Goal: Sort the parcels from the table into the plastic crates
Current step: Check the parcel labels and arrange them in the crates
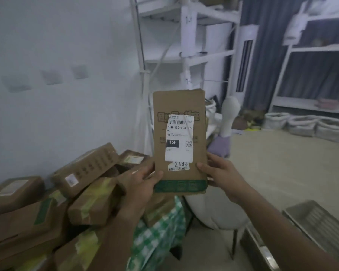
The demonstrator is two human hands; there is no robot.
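Bare forearms, left hand (143,180), right hand (221,173)

The left hand (143,180) and right hand (221,175) hold a flat cardboard parcel (179,141) upright by its lower edges, thumbs on the front face. A white shipping label (179,138) on the parcel reads "15H 159-A03". A pile of cardboard parcels (53,204) lies at lower left. A grey plastic crate (313,222) sits at lower right. White metal shelving (184,36) stands behind.

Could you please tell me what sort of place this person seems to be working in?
Probably a parcel sorting or pickup room. Both hands hold up a cardboard parcel bearing a barcoded shipping label, more parcels lie heaped on the left, and white shelving racks stand behind.
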